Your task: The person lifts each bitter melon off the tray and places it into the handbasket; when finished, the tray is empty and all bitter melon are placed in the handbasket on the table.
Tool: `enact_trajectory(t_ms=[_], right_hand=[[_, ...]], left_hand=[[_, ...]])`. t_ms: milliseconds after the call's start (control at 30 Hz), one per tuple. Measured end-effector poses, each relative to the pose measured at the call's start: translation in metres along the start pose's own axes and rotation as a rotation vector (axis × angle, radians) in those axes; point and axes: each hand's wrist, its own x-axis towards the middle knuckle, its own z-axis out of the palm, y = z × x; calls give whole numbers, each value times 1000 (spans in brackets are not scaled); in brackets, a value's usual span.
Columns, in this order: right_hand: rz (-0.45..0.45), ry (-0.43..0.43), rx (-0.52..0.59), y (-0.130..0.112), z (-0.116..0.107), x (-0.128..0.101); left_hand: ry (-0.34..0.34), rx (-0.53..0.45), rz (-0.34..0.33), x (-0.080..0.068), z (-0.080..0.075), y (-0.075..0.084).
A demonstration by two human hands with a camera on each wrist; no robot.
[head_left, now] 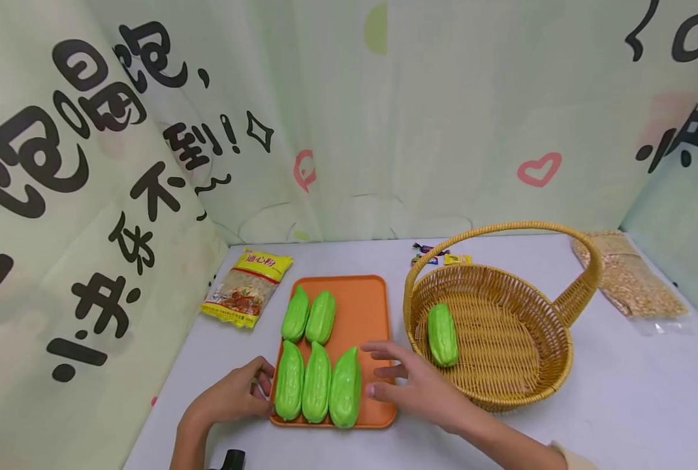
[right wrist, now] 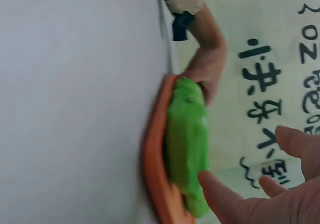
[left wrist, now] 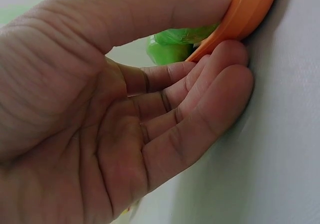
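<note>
An orange tray (head_left: pixel 362 312) lies on the white table and carries several green gourds: three side by side at the front (head_left: pixel 316 384) and two behind (head_left: pixel 310 316). My left hand (head_left: pixel 259 386) pinches the tray's left rim (left wrist: pixel 250 8), thumb on top and fingers against the edge beneath. A gourd (left wrist: pixel 180 38) shows just past that thumb. My right hand (head_left: pixel 385 373) hovers with spread fingers over the tray's right side, beside the rightmost gourd (right wrist: pixel 187 134). It holds nothing. One more gourd (head_left: pixel 443 334) lies inside the wicker basket (head_left: pixel 537 386).
The basket has a tall arched handle (head_left: pixel 501 228) and stands right of the tray. A yellow pasta packet (head_left: pixel 247 287) lies at the back left and a clear bag of grains (head_left: pixel 631 277) at the back right. Small sweets (head_left: pixel 437 256) sit behind the basket. Printed curtains wall in the table.
</note>
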Motion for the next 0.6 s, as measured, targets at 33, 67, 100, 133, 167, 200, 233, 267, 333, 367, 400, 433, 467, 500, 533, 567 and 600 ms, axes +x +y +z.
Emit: enact_trajectory(t_ms=[33,67,100,133,167,200,233,267,333,367,400,433,467,500,533,567,600], right_hand=[[-1,-2,-2,6,5,4],[-3,-4,-4,11,9,8],[-5,-7,-6,15,12,11],[-9,-5,-17,19,16,14],[-14,-3,-33,22,19,16],[-16,-1,-48,25,22,18],[-15,0,-57,27,24,20],[-10,3,-68,28,26,21],[-6,14,-111,30,29,23],[-5,20,-123,31,31,24],[-3,26,-134,31,31,24],[-4,32,-143,31,32,25],[-7,37,-152,31,32,26],[-9,40,-158,31,32,27],[-9,40,-157,31,33,28],[-10,41,-159,31,33,28],[-11,41,-163,31,33,29]], left_hand=[[1,1,-1,1,0,0],[0,-4,0,1,0,0],[1,-6,3,1,0,0],[1,-9,6,1,1,-1],[0,-11,6,1,1,-1],[-1,-15,8,0,1,-1],[-2,-19,9,-1,2,-1],[-2,-20,8,-1,2,0],[0,-16,5,-2,2,-1],[1,-14,5,-2,2,-1],[3,-15,6,-1,2,-1],[6,-9,8,-1,2,-1],[8,-2,10,-1,2,-2],[10,2,15,0,2,-3],[10,9,19,0,2,-3],[13,14,22,1,2,-4],[14,18,24,1,2,-4]])
